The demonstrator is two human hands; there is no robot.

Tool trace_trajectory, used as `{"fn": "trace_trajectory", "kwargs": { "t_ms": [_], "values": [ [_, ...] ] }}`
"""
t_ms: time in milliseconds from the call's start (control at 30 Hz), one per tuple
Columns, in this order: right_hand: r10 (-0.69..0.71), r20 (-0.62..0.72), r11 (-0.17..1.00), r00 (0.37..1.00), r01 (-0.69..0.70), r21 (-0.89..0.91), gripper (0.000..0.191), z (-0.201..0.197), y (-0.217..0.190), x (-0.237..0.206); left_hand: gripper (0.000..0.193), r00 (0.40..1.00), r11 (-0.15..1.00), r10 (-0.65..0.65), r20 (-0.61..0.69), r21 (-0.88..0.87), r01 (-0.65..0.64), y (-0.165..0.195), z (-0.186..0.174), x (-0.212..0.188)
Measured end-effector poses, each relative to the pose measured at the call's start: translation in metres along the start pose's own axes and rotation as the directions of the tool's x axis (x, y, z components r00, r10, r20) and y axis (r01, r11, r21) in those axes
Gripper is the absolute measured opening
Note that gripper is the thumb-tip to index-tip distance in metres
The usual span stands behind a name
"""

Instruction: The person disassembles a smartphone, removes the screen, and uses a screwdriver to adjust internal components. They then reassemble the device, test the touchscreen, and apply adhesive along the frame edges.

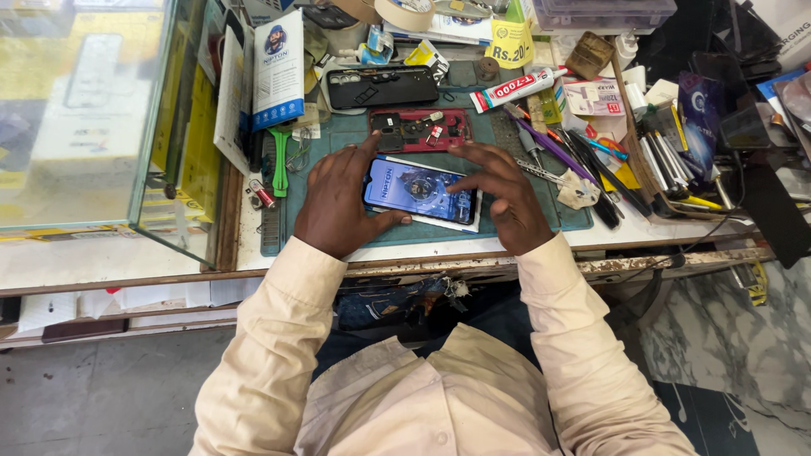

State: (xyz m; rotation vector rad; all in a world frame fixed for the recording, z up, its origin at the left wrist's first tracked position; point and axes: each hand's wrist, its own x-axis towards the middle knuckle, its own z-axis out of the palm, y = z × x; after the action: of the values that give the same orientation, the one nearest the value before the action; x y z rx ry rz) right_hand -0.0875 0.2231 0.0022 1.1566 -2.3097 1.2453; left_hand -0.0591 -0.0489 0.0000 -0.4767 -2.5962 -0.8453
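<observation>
— How is the phone (420,192) being held?

— It is laid flat, screen lit, on the green mat (532,215) near the front edge of the worktop (642,241). It is braced at its left end by the left hand (338,203), thumb spread along the lower edge, apparently so that it is kept from sliding. The right hand (505,192) is arched over the right end, fingertips pressed on the glass; nothing is gripped by either.

— What is placed behind it?

— An opened red phone (420,129) and a black back cover (382,87) are set toward the mat's back edge. A white tube with red lettering (514,89) is laid slantwise beside them. A blue-and-white box (278,69) is stood upright by the glass case (80,110) at the left.
</observation>
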Motion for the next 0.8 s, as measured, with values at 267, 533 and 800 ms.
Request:
{"fn": "trace_trajectory", "kwargs": {
  "t_ms": [267, 533, 800],
  "values": [
    [-0.055, 0.009, 0.997, 0.998, 0.055, -0.044, 0.093, -0.0002, -0.0008, -0.0007, 0.119, 1.0, 1.0, 0.0, -0.001, 0.013, 0.0, -0.0007, -0.0002, 0.0001],
    [-0.068, -0.051, 0.996, 0.996, 0.065, -0.063, 0.09, 0.0006, 0.0044, -0.0037, 0.119, 1.0, 1.0, 0.002, -0.003, 0.002, -0.002, 0.0002, -0.0001, 0.0002],
    [-0.028, -0.054, 0.999, 0.998, 0.026, -0.035, 0.095, 0.0003, 0.0028, -0.0031, 0.119, 1.0, 1.0, 0.006, -0.005, 0.003, -0.006, -0.0006, -0.0001, -0.0006]
  ]
}}
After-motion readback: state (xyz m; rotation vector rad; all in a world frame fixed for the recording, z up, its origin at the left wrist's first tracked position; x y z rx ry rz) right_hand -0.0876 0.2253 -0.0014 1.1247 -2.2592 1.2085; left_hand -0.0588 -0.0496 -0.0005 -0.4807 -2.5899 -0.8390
